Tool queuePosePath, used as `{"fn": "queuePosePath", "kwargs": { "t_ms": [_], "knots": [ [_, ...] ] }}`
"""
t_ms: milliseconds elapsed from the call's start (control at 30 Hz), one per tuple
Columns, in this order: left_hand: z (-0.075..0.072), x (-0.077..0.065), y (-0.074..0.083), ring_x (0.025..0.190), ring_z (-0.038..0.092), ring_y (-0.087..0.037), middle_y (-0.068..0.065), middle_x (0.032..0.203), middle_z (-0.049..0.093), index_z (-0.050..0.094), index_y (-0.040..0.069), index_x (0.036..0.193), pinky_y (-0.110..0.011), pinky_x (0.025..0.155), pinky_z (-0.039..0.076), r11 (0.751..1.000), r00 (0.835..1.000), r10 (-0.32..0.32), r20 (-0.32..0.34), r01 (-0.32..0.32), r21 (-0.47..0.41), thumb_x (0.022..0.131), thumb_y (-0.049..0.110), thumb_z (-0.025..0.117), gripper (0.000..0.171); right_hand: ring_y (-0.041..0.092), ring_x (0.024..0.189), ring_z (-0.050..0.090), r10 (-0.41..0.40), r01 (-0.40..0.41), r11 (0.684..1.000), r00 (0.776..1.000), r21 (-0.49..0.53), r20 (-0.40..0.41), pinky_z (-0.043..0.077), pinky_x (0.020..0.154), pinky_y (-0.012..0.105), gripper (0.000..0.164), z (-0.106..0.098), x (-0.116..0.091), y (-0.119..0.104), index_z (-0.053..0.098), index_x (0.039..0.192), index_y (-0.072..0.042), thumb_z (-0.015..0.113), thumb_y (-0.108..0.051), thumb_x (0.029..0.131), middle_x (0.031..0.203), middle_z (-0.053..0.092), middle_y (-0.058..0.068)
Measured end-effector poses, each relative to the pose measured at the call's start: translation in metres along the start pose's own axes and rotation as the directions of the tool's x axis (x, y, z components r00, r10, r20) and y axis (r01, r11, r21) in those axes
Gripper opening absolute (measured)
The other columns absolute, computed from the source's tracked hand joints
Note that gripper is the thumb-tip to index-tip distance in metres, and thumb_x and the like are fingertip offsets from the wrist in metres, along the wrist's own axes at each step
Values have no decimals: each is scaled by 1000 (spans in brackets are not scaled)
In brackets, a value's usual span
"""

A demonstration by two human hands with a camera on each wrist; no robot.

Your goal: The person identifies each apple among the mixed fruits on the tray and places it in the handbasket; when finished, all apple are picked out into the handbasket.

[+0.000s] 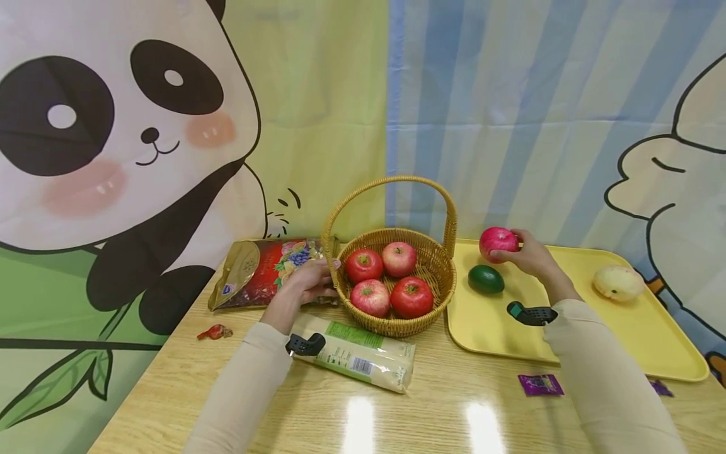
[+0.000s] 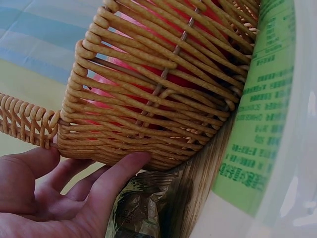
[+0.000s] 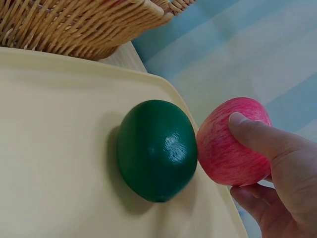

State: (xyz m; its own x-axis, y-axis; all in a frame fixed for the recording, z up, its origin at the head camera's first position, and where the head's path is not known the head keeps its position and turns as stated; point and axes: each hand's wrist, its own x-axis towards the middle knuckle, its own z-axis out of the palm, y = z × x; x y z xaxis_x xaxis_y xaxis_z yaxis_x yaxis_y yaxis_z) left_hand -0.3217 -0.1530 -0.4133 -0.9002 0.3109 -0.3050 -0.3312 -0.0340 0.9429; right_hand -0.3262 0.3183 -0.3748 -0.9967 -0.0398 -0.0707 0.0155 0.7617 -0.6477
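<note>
With thumb and fingers my right hand (image 1: 529, 255) holds a pink-red apple (image 3: 235, 141) over the back of the yellow tray (image 1: 482, 334). A dark green, egg-shaped fruit (image 3: 157, 148) lies on the tray close beside that apple. At the left side of the wicker basket (image 1: 397, 325), my left hand (image 1: 311, 280) touches the outer wall near the handle's foot, fingers fairly straight. The left wrist view shows its fingertips (image 2: 138, 157) against the weave. Inside the basket sit several red apples (image 1: 413, 297), and its handle (image 1: 397, 180) stands upright.
A pale yellow fruit (image 1: 618, 284) lies at the tray's right. Behind my left hand is a red and gold bag (image 1: 255, 274); a green and white packet (image 1: 357, 356) lies before the basket. Small wrapped pieces include a red one (image 1: 214, 332) and a purple one (image 1: 541, 384). A printed curtain (image 1: 499, 126) hangs behind.
</note>
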Motion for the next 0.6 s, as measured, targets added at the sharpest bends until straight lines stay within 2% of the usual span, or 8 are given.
{"fn": "queuePosePath", "kwargs": {
  "t_ms": [167, 467, 600],
  "knots": [
    [0, 0, 0, 138, 40, -40, -26, 149, 39, 38, -1, 145, -55, 103, 44, 1000, 1000, 1, 2, -1, -4, 104, 20, 45, 47, 52, 129, 36, -20, 20, 1000, 1000, -23, -9, 40, 103, 62, 95, -11, -4, 5, 10, 151, 7, 62, -47, 92, 146, 29, 38],
    [0, -1, 0, 139, 38, -39, -26, 149, 38, 37, -3, 145, -56, 105, 43, 1000, 1000, 9, 17, -9, -4, 105, 20, 43, 46, 52, 130, 36, -40, 41, 998, 999, -51, 24, 42, 100, 62, 95, -30, -15, 15, 10, 152, 4, 62, -47, 92, 145, 30, 39],
    [0, -1, 0, 139, 38, -40, -27, 149, 38, 37, -3, 145, -55, 104, 44, 1000, 1000, 13, 20, -13, -7, 105, 20, 43, 46, 54, 130, 36, -58, 60, 995, 998, -74, 31, 41, 100, 63, 95, -40, -22, 16, 10, 151, 6, 63, -45, 92, 145, 29, 39]
  ]
}}
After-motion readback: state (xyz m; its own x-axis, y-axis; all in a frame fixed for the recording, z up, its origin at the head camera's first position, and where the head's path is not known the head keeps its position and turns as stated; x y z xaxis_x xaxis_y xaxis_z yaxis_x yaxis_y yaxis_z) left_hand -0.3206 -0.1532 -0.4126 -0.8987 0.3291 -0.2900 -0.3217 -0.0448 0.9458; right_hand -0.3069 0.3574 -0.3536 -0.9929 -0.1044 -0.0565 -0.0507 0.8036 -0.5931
